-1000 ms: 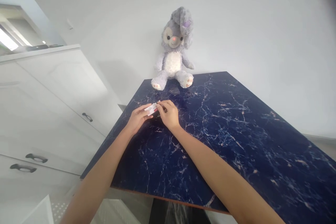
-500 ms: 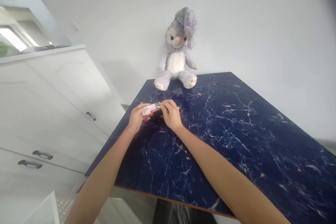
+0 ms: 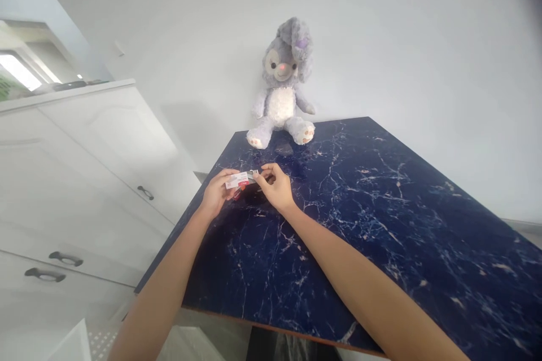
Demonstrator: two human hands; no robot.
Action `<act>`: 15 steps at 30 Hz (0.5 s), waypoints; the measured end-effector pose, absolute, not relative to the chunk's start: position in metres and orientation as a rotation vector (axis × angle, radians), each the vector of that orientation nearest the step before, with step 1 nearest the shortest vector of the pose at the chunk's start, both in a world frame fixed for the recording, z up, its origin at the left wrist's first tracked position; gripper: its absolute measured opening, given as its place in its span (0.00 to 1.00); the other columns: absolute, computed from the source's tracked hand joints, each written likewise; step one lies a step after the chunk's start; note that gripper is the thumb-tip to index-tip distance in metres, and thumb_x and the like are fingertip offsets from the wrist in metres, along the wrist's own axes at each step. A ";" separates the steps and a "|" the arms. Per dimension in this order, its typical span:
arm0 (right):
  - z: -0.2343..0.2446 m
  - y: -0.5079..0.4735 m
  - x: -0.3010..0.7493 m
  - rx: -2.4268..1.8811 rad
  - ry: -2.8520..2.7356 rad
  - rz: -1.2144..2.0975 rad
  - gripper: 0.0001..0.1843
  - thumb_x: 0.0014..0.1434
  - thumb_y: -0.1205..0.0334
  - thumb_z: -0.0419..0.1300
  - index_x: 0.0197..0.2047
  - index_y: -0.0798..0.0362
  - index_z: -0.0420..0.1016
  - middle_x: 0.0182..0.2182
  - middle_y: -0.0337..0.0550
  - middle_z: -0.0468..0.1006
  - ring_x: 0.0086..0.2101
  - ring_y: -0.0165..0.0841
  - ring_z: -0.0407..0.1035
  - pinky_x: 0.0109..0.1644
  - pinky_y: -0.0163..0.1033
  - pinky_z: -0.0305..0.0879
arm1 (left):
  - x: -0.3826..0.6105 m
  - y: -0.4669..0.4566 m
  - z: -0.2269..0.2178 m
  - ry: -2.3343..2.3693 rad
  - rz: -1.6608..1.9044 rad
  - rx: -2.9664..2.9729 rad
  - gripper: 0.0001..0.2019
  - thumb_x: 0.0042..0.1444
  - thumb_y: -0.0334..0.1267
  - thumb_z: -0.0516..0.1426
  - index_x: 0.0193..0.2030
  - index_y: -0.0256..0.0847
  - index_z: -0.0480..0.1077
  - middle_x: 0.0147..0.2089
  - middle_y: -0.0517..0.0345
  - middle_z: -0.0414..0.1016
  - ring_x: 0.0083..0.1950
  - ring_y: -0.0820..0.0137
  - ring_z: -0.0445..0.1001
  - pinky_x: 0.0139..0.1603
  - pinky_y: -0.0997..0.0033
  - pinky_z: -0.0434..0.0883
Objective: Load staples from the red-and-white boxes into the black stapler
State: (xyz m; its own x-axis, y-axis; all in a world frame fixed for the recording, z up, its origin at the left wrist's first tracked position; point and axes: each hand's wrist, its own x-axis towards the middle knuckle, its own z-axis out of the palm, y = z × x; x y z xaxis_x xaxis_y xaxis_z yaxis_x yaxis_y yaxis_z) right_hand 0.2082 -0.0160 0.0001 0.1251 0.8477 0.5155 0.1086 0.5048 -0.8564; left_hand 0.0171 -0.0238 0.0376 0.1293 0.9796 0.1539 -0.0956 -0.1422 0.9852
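A small white-and-red cardboard box (image 3: 237, 180) is held above the near-left part of the table. My left hand (image 3: 214, 193) is closed around its left end. Something reddish and shiny shows beneath the box by the left fingers, too small to name. At the box's right end a grey part (image 3: 250, 175) shows; whether it is a flap or the contents I cannot tell. My right hand (image 3: 278, 187) is curled at this end, thumb tip on it and forefinger bent just behind. The other right fingers are partly hidden.
A grey plush rabbit (image 3: 282, 90) sits at the back edge of the dark blue marbled table (image 3: 339, 225), against the white wall (image 3: 402, 39). White cabinets (image 3: 84, 180) with dark handles stand to the left. The table's brown front edge runs below my forearms.
My right thumb and forefinger have parted slightly at the box's end, and more of that end shows. The box has shifted a little to the left in view. The camera has tilted slightly.
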 end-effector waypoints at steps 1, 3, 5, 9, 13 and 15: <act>0.001 -0.016 0.208 -0.927 -1.350 0.659 0.16 0.60 0.48 0.62 0.44 0.51 0.72 0.32 0.39 0.80 0.31 0.33 0.73 0.38 0.38 0.69 | 0.018 -0.023 0.037 0.974 1.289 1.313 0.12 0.55 0.41 0.58 0.43 0.38 0.73 0.23 0.60 0.71 0.18 0.76 0.62 0.19 0.76 0.54; 0.001 -0.017 0.209 -0.941 -1.343 0.622 0.13 0.62 0.49 0.61 0.40 0.50 0.72 0.32 0.40 0.80 0.30 0.33 0.73 0.37 0.38 0.69 | 0.020 -0.022 0.035 0.977 1.334 1.319 0.11 0.55 0.40 0.58 0.43 0.37 0.73 0.23 0.61 0.71 0.18 0.76 0.61 0.19 0.76 0.54; 0.002 -0.017 0.208 -0.952 -1.358 0.582 0.12 0.63 0.49 0.59 0.37 0.50 0.72 0.32 0.40 0.80 0.30 0.33 0.73 0.38 0.38 0.69 | 0.020 -0.022 0.033 0.985 1.330 1.326 0.11 0.55 0.40 0.57 0.42 0.37 0.73 0.22 0.61 0.69 0.18 0.76 0.61 0.19 0.76 0.53; 0.000 -0.017 0.207 -0.964 -1.401 0.552 0.13 0.63 0.49 0.59 0.36 0.50 0.72 0.32 0.41 0.80 0.31 0.34 0.73 0.39 0.39 0.69 | 0.020 -0.023 0.034 0.981 1.264 1.313 0.10 0.56 0.40 0.57 0.42 0.37 0.72 0.20 0.62 0.68 0.18 0.75 0.61 0.19 0.76 0.54; -0.002 -0.017 0.207 -0.945 -1.400 0.538 0.13 0.61 0.49 0.61 0.36 0.50 0.73 0.33 0.41 0.80 0.31 0.34 0.73 0.39 0.39 0.70 | 0.023 -0.025 0.034 0.926 1.278 1.301 0.11 0.56 0.41 0.59 0.44 0.38 0.72 0.24 0.60 0.71 0.20 0.75 0.64 0.21 0.75 0.58; -0.001 -0.017 0.208 -0.931 -1.385 0.552 0.11 0.60 0.51 0.62 0.36 0.50 0.73 0.32 0.40 0.80 0.30 0.33 0.73 0.37 0.39 0.70 | 0.026 -0.027 0.034 0.928 1.219 1.322 0.12 0.56 0.41 0.59 0.44 0.38 0.72 0.26 0.59 0.72 0.21 0.74 0.66 0.21 0.75 0.58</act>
